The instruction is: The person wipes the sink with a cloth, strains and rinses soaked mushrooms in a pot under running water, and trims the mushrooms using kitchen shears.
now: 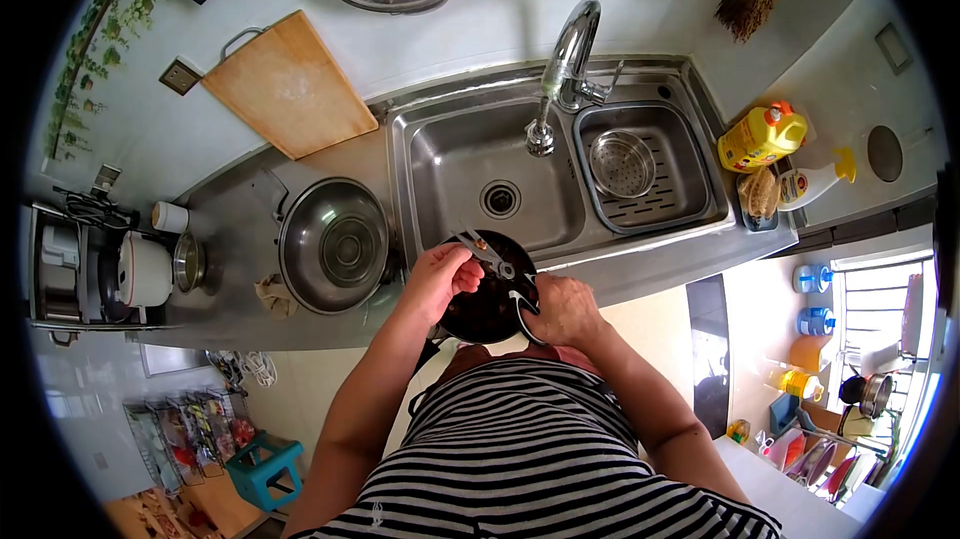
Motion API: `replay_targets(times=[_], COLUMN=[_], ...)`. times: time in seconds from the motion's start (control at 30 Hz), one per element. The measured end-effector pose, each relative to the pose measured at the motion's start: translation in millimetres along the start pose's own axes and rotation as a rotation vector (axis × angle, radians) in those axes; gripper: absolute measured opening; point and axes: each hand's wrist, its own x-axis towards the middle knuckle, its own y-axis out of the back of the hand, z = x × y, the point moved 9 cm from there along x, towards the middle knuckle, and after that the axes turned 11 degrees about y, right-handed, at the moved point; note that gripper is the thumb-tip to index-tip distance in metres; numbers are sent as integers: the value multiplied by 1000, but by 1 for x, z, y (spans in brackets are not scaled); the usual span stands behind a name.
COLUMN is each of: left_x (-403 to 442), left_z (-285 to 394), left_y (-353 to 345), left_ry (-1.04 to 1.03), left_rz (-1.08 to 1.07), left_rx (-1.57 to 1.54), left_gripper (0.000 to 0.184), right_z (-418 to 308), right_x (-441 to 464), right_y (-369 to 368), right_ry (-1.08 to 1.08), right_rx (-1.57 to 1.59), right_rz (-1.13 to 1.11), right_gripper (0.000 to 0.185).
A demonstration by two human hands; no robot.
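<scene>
A dark round pan (475, 311) with dark contents sits at the counter's front edge, close against the person's body. Over it my right hand (565, 309) is closed round the handles of a pair of scissors (497, 261), whose blades point up and left. My left hand (440, 279) is closed in a pinch beside the blades, above the pan's left side. A small reddish-brown piece shows near the blades; whether my left fingers hold it is too small to tell.
Behind the pan is a steel double sink (430, 164) with a faucet (570, 59) and a strainer (622, 164). A steel wok (335, 244) stands left, below a leaning cutting board (290, 89). Bottles, including a yellow jug (762, 137), stand right.
</scene>
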Motion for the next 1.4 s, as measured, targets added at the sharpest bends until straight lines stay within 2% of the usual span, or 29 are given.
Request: replay_targets(times=[0.5,0.6,0.63,0.7,0.77,0.83,0.87,0.93,1.03,1.2,1.4], left_x=[7,1,-2,-12,-20,-25,-27,-37,-38,-36,-28], left_z=[-12,-2,-1,9,13,14,13,13,6,-5,-8], left_y=[6,-1,-3,-10,-15,-19,-22,-31,-35,-36,-15], left_ry=[44,-35,-36,-116,-149,-181,-192,-208,-198,-175,-226], left_rz=[14,-37,-36,-57,-64,-72,-87,-116,-139,-163,-2], left_rx=[-87,-56,-57,49,118,186,229,327,424,309,297], left_gripper=[19,17,17,19,20,22,22,22,22,19,19], right_z=[13,23,23,26,22,20,20,6,-1,-3,1], right_x=[-6,-8,-8,-10,-9,-9,-7,5,13,16,12], right_y=[-7,10,14,24,29,18,15,16,12,2,-1], right_ry=[-125,-94,-94,-146,-175,-246,-246,-83,-130,-155,-188], right_rx=[-70,115,115,367,352,718,717,1078,1095,1136,1083], right_rz=[-3,254,253,305,236,198,197,332,236,246,263], right_gripper=[33,28,28,31,30,23,23,24,25,25,20])
